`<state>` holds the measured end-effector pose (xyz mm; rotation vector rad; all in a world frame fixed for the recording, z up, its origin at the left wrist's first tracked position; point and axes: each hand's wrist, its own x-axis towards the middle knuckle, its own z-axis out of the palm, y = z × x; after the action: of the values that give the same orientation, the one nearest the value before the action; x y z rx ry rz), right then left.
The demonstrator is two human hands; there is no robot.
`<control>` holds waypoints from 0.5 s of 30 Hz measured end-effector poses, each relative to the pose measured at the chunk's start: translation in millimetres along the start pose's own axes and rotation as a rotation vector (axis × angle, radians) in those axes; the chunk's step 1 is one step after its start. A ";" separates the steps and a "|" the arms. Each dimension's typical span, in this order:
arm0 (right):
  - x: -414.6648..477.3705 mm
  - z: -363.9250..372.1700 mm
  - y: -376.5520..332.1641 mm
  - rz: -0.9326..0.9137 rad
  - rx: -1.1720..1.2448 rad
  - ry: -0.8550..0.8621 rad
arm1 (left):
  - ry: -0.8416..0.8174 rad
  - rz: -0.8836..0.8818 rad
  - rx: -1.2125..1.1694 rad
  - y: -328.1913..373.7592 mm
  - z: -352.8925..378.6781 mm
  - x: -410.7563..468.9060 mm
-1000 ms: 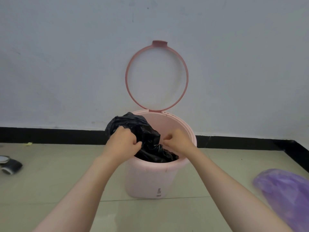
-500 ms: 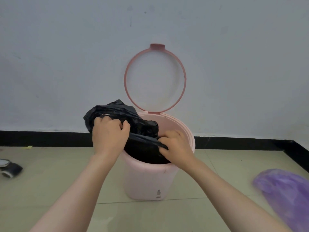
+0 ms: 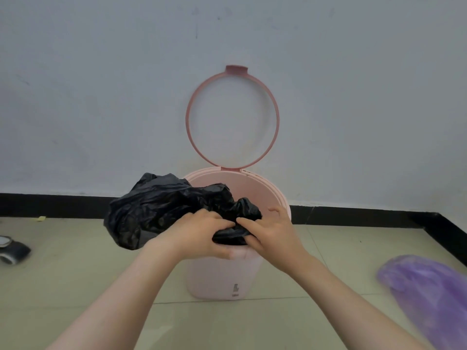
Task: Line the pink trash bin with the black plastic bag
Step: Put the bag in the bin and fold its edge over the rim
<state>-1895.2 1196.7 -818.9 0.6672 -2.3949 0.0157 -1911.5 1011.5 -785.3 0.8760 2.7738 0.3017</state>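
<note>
A pink trash bin (image 3: 222, 276) stands on the tiled floor against the wall, its pink ring lid (image 3: 232, 117) flipped up behind it. A crumpled black plastic bag (image 3: 151, 210) bulges over the bin's left rim and partly sits in the opening. My left hand (image 3: 199, 233) grips the bag at the bin's near rim. My right hand (image 3: 270, 233) pinches a fold of the same bag just to the right, fingers nearly touching the left hand. The bin's inside bottom is hidden.
A purple plastic bag (image 3: 427, 296) lies on the floor at the right. A small black and white object (image 3: 12, 251) sits at the far left. A black skirting strip (image 3: 379, 213) runs along the wall and turns forward at the right.
My left hand has come from the bin's left rim to the near rim, beside my right hand. The bag now hangs further out over the left side.
</note>
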 end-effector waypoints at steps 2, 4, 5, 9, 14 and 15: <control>-6.9 1.2 4.3 -0.047 -0.080 0.032 | 0.028 0.017 0.080 -5.0 12.5 2.7; -13.0 2.5 9.5 -0.072 -0.173 0.087 | 0.046 0.030 0.133 -7.0 20.3 3.0; -15.9 2.5 11.5 -0.072 -0.209 0.122 | 0.042 0.038 0.155 -8.2 24.1 3.1; -29.4 5.7 17.1 -0.071 -0.280 0.291 | 0.051 0.089 0.182 -10.3 29.1 -1.5; -43.7 9.5 24.3 -0.083 -0.262 0.349 | 0.161 0.168 0.235 -13.4 28.0 -13.7; -45.6 8.0 26.0 -0.078 -0.245 0.337 | 0.199 0.178 0.266 -14.7 25.3 -14.7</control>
<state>-1881.7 1238.9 -848.2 0.5898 -2.0051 -0.1817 -1901.0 994.4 -811.2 1.2216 2.9706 0.0482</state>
